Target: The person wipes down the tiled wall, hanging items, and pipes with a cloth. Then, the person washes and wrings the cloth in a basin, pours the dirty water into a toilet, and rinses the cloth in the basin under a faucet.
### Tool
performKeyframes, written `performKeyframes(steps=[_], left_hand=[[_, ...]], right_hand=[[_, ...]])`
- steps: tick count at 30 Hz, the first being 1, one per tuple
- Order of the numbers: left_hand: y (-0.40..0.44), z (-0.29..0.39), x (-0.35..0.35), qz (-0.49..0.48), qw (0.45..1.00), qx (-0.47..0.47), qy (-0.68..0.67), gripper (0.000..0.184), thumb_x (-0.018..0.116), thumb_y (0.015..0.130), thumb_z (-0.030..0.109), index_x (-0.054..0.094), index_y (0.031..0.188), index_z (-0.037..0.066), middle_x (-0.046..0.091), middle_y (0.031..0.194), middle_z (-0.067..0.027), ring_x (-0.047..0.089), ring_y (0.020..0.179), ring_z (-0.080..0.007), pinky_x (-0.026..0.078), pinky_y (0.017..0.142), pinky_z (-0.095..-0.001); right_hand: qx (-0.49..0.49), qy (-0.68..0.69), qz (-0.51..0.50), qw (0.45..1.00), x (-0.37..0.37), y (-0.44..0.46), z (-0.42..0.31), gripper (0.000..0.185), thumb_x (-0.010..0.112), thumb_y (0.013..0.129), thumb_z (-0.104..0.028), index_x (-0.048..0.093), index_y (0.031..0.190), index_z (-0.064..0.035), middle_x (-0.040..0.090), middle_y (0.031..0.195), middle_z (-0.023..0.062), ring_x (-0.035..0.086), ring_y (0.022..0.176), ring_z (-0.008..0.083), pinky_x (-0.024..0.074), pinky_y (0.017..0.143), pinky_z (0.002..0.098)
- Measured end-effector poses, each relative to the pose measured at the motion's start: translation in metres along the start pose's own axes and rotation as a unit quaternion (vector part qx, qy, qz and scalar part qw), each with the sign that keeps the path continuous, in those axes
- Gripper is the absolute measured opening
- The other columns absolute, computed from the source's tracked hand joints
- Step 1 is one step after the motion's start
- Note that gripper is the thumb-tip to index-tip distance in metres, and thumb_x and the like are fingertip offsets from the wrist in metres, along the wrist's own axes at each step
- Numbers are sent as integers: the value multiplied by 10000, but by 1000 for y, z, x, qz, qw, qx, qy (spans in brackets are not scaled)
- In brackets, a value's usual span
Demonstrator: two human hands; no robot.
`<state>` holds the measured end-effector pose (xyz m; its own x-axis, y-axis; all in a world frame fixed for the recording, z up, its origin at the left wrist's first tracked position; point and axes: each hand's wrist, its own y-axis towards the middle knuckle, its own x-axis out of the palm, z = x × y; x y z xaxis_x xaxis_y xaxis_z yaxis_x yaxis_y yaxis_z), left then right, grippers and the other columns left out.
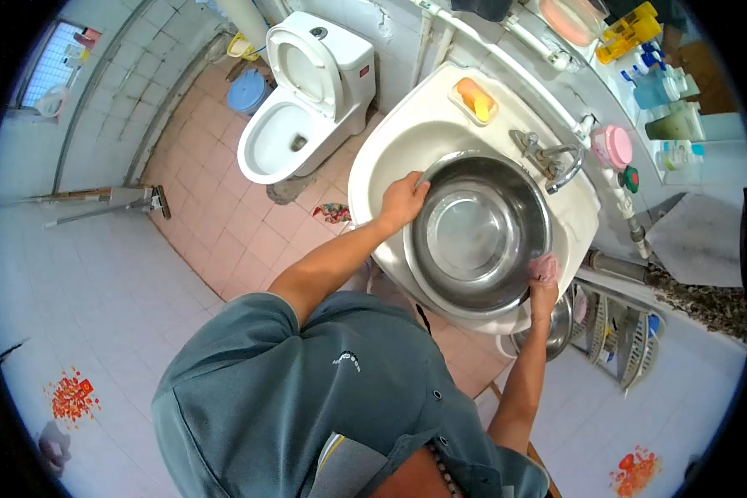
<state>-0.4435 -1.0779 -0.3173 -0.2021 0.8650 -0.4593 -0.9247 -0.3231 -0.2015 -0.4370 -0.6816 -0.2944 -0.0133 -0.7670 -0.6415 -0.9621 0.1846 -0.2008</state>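
Note:
A large stainless steel basin [465, 295] rests on the cream washbasin [369, 187], its inside shiny and its flat bottom facing up at me. My left hand [404, 201] grips its upper left rim, the thumb over the edge. On the lower right rim is my right hand [544, 288], closed around a crumpled pink cloth [544, 267] that presses against the metal. Fingers of both hands are partly hidden. The chrome tap [548, 158] stands just beyond the basin, its spout curving to the right of the rim.
A soap dish [474, 101] with orange and yellow pieces sits on the washbasin's back corner. Bottles [660, 90] line a shelf at right. Left of the washbasin is an open toilet [278, 137] with a blue bin [248, 91]. Below right hangs a dish rack [618, 332].

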Motion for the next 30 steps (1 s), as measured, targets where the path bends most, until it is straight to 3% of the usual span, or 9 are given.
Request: performKeyframes(steps=[4,7,9,13,15,16,21,25,30], left_hand=[[10,-12,2,-9,999,31,5,326,545,938,279,620,1142,36,678,883,-217,652,822,-388,496,766,-437],[15,-14,4,-46,998,41,33,331,577,915,256,576,1155,28,660,935,-207,630,898,-384,480,794,-456],[14,-10,-2,-16,993,112,32,388,602,893,230,565,1230,41,636,1061,-213,601,1011,-367,477,833,-438],[-1,46,-1,10,976,195,93,492,667,846,245,536,1277,47,564,1193,-193,530,1124,-373,465,894,-440],[-9,61,15,-118,970,213,10,548,721,800,240,538,1278,45,535,1227,-155,515,1145,-347,468,919,-425],[-12,61,40,-294,944,100,-109,568,752,776,220,537,1265,28,548,1201,-168,544,1100,-284,469,928,-382],[7,16,89,-289,934,12,-212,524,782,784,247,562,1198,12,633,955,-113,609,822,-143,518,755,-291],[15,30,93,-197,979,-46,-8,377,743,834,347,684,986,8,670,776,-66,626,713,-125,512,687,-285],[19,28,123,-201,978,-45,-32,503,649,889,456,695,1014,-29,727,896,-125,671,806,-167,518,734,-322]], right_hand=[[-20,-57,8,998,0,6,7,196,603,654,-74,642,807,42,564,628,79,523,569,167,405,543,315],[93,-57,-77,991,-5,0,-2,362,627,663,-36,657,1018,25,684,887,110,637,804,249,481,753,336],[-56,-200,10,978,11,-8,-10,418,647,691,-48,655,1109,-34,673,1066,149,635,954,332,480,848,377],[-190,-187,-116,957,63,-17,-82,553,651,721,-32,602,1249,-189,613,1231,131,585,1069,377,469,892,394],[-195,-73,-171,963,79,-10,-94,550,705,698,-74,592,1236,-84,671,1072,133,634,1027,286,470,868,342],[-140,-93,-206,964,92,-1,-70,552,730,714,-135,582,1241,-65,675,1039,136,640,995,276,476,845,324],[25,86,-365,927,90,29,-83,572,753,772,-344,588,1185,15,680,966,158,651,890,253,490,778,313],[-37,-41,-24,998,67,93,-79,666,684,808,-511,591,1179,34,683,893,210,669,851,349,514,780,401],[-130,-243,75,958,71,160,-88,443,546,926,-437,640,943,-4,684,841,220,660,815,415,509,750,497]])
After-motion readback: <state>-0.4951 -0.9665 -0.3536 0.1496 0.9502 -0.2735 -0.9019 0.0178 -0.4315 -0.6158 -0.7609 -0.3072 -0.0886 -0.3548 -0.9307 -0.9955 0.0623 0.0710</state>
